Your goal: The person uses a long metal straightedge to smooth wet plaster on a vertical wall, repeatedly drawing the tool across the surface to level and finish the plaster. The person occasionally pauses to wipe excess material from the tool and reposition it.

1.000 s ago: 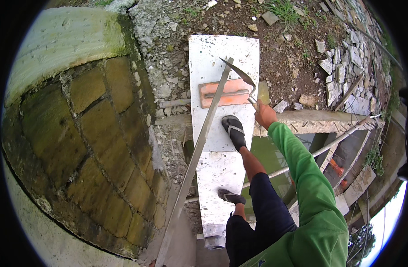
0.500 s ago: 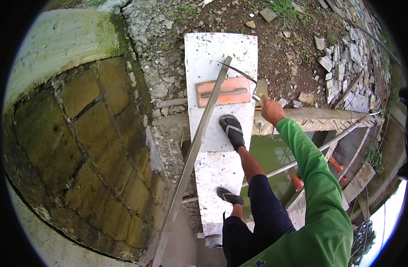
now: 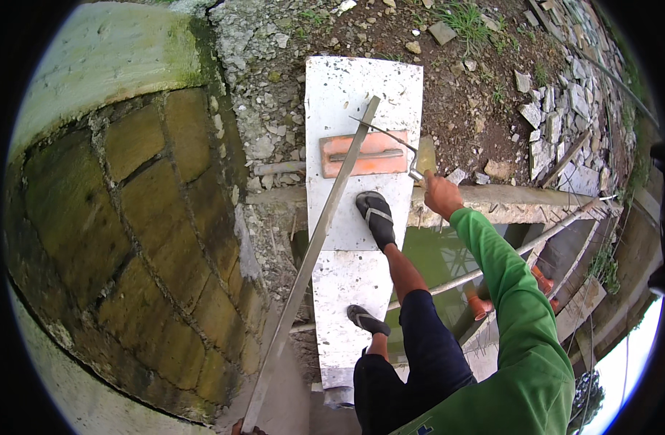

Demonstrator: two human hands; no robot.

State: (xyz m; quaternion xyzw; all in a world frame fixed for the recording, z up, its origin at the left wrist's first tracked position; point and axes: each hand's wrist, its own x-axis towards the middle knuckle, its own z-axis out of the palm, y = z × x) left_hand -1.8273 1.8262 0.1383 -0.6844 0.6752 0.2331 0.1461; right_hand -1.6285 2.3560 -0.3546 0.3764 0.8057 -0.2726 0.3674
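Observation:
At the lower edge my left hand (image 3: 243,429) shows only in part, closed around the bottom end of a long metal straightedge bar (image 3: 307,272). The bar slants up and to the right over white boards (image 3: 361,81). My right hand (image 3: 443,196) grips a trowel (image 3: 415,175), its thin blade seen nearly edge-on and pointing left, crossing the bar near its top. Below the blade an orange plastering float (image 3: 372,167) with a grey handle lies on the upper board. My feet, in dark flip-flops (image 3: 376,215), stand on the boards.
A block-patterned stone wall (image 3: 144,210) rises at left. Beyond the boards lies rubble-strewn soil (image 3: 484,94), with broken stone slabs (image 3: 557,127) at right. Green water (image 3: 434,254) lies beneath a concrete beam (image 3: 506,193), a long pole (image 3: 459,284) and orange pipes (image 3: 480,305).
My right hand and the trowel have shifted slightly downward. The bar's lower end has moved a little left and up, and more of my left hand shows at the lower edge.

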